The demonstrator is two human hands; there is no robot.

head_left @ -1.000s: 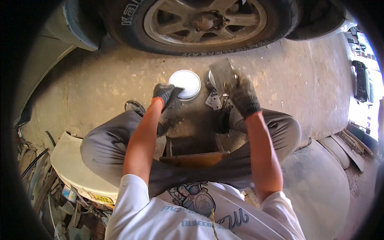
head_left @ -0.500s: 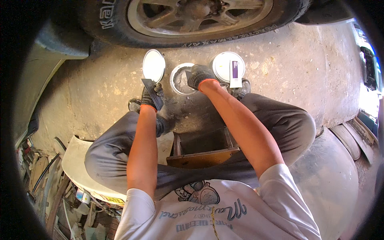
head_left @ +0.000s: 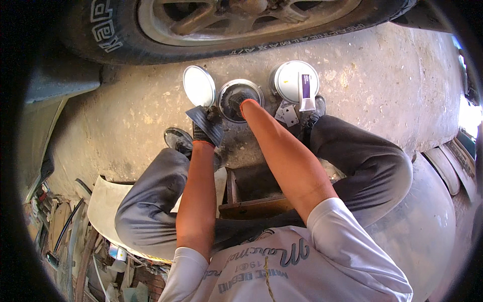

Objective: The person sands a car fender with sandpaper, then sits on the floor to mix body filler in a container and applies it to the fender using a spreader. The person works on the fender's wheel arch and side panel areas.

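Note:
My left hand (head_left: 200, 135), in a dark knitted glove with an orange cuff, is closed on a dark flat spreader plate (head_left: 212, 126) held tilted beside the can. My right hand (head_left: 244, 99), gloved alike, reaches into the open round can (head_left: 260, 92) of grey-dark contents. Its fingers are closed and mostly hidden inside, and what they hold cannot be made out. A round white lid (head_left: 198, 85) lies left of the can. On the right stands a white-topped can (head_left: 289, 75), with a white and purple tube (head_left: 306, 93) lying across its top.
A large tyre (head_left: 211, 53) on a vehicle wheel spans the far side. Playing cards (head_left: 287, 114) lie by my right shoe (head_left: 313, 113). Between my legs is a wooden box (head_left: 259, 206). Scrap pieces (head_left: 70, 236) pile up at the lower left; curved panels (head_left: 441, 168) lie at the right.
My right hand has gone down into the open can from its right rim. My left hand, with the spreader plate, has come closer to the can. The view has shifted slightly.

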